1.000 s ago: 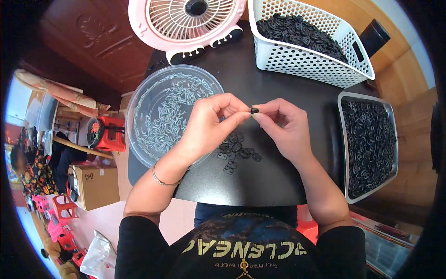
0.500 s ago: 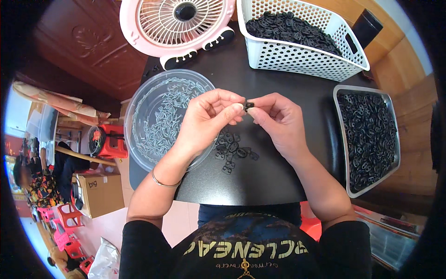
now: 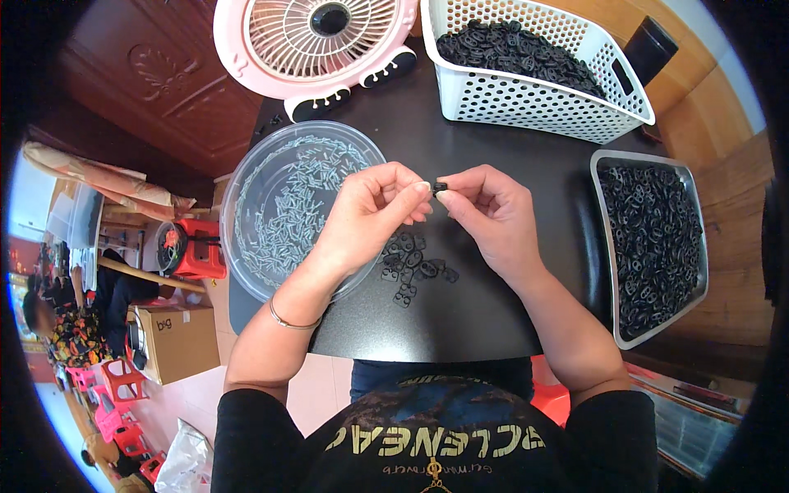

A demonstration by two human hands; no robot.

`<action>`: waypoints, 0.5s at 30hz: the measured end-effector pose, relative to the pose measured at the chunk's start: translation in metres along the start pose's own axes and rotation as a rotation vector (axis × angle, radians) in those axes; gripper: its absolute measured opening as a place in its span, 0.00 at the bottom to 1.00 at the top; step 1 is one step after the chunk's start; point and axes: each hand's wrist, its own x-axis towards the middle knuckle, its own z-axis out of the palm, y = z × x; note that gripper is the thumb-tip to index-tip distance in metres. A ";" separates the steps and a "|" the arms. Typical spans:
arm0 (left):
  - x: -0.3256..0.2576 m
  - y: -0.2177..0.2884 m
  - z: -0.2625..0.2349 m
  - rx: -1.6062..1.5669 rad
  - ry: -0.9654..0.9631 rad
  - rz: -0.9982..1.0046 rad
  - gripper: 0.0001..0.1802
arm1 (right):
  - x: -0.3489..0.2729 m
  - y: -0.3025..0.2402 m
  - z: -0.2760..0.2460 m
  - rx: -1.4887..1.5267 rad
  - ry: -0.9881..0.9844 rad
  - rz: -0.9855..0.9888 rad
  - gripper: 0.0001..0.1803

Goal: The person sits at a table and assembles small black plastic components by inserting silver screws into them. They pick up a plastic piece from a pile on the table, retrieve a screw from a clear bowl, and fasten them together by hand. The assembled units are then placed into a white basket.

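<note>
A dark worktop [image 3: 460, 333] carries a white perforated basket [image 3: 460, 94] heaped with black parts, a pink fan [image 3: 316, 45], a clear round tub [image 3: 228, 215] of metal pins and a metal tray [image 3: 605, 246] full of black parts. Between tub and tray, the right hand [image 3: 493, 209] pinches a small black piece [image 3: 440, 187] above the worktop; the left hand [image 3: 370, 209] meets its other end, thumb and forefinger together, their grip too small to tell. Loose black pieces [image 3: 404, 267] lie below.
</note>
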 end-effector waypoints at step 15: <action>0.000 0.001 -0.001 0.008 0.011 0.051 0.04 | 0.001 -0.002 -0.003 0.067 -0.070 0.045 0.05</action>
